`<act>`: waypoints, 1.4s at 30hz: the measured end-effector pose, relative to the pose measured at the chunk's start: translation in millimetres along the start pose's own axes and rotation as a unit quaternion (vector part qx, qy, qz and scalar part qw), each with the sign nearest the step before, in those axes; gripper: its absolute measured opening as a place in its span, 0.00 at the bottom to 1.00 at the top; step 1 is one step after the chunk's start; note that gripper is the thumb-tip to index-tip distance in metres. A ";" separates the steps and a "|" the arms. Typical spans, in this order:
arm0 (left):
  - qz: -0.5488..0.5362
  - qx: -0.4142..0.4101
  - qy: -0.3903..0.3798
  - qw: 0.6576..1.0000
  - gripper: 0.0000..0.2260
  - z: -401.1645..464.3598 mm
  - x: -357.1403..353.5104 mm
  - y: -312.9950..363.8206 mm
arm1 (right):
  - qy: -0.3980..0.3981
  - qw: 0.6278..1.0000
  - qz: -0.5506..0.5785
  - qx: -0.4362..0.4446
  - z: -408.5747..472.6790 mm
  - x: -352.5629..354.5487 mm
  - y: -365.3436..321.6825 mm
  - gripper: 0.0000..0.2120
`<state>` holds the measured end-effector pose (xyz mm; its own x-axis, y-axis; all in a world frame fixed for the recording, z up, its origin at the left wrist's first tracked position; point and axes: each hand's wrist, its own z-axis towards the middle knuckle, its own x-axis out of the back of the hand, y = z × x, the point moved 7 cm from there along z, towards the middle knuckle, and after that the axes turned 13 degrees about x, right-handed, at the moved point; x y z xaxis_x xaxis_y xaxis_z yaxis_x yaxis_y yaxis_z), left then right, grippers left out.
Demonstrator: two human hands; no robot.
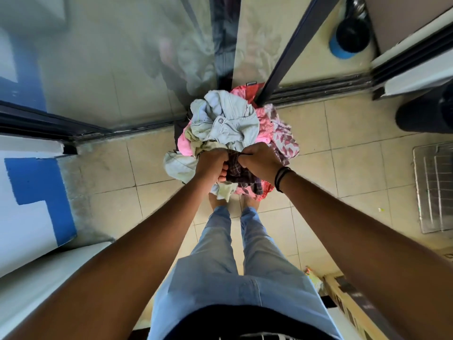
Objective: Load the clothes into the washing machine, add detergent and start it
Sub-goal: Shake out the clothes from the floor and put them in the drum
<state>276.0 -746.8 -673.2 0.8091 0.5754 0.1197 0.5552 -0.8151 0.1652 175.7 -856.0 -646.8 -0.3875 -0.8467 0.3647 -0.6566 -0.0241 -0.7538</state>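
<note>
Gripping a heaped bundle of clothes (230, 133) at the centre of the frame, both hands curl their fingers into the fabric side by side. The left hand (211, 165) clutches pale cloth at the bundle's near edge; the right hand (261, 161), with 2 dark bands at its wrist, pinches a dark checked garment (235, 171). A pale denim piece (229, 119) tops the pile, pink items beneath. The bundle hangs above a tiled floor (343, 148), just before a glass sliding door (122, 77). A blue bucket (348, 40) sits upper right.
</note>
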 end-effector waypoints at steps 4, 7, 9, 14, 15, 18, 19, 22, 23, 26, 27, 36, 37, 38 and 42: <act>-0.005 -0.069 0.006 0.998 0.10 -48.6 4.3 8.1 | 0.021 0.999 0.024 0.038 -37.0 24.0 -37.6 0.12; -0.027 -0.114 0.010 0.993 0.10 -78.5 11.5 5.7 | 0.047 0.994 0.062 0.079 -64.8 40.6 -64.7 0.11; -0.037 -0.159 0.025 0.986 0.09 -95.5 18.4 1.5 | 0.065 0.987 0.088 0.117 -80.9 50.9 -88.2 0.10; 0.020 -0.277 0.096 0.956 0.20 -121.5 27.8 -13.7 | 0.032 0.964 0.136 0.227 -107.7 66.4 -164.8 0.13; 0.023 -0.306 0.099 0.946 0.26 -128.7 28.7 -15.7 | 0.013 0.959 0.129 0.251 -112.6 67.2 -181.3 0.13; 0.089 -0.352 0.150 0.920 0.37 -143.1 35.2 -20.5 | -0.036 0.945 0.106 0.308 -127.3 68.5 -227.2 0.12; 0.099 -0.352 0.164 0.916 0.40 -146.2 39.0 -22.8 | -0.049 0.940 0.108 0.320 -132.0 67.1 -239.9 0.12; 0.067 -0.340 0.189 0.919 0.45 -162.8 55.7 -29.2 | -0.087 0.925 0.140 0.343 -145.1 57.2 -275.1 0.07; 0.048 -0.354 0.193 0.914 0.45 -168.7 62.9 -31.4 | -0.101 0.918 0.156 0.349 -149.9 51.5 -287.0 0.08; -0.012 -0.365 0.203 0.909 0.44 -186.2 85.1 -44.6 | -0.161 0.896 0.194 0.365 -169.8 27.2 -321.0 0.12; -0.044 -0.359 0.199 0.911 0.43 -192.9 91.6 -49.9 | -0.181 0.889 0.201 0.370 -175.8 18.6 -329.7 0.12; -0.223 -0.316 0.334 0.859 0.06 -248.3 205.6 -154.7 | -0.329 0.840 0.211 0.376 -240.6 -107.5 -384.0 0.12; -0.258 -0.305 0.318 0.860 0.04 -248.4 217.6 -171.2 | -0.330 0.840 0.207 0.378 -244.1 -120.1 -386.3 0.10; -0.295 -0.301 0.310 0.852 0.04 -252.1 231.8 -190.9 | -0.332 0.841 0.203 0.376 -249.0 -136.9 -388.7 0.07; -0.455 -0.286 0.281 0.795 0.08 -267.0 281.5 -267.4 | -0.330 0.854 0.208 0.343 -265.9 -201.8 -390.4 0.10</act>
<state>303.9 -349.0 -422.3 -0.1799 0.9798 0.0876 0.5528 0.0270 0.8328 338.2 -534.4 -280.7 0.1036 -0.9679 -0.2290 0.0711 0.2369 -0.9689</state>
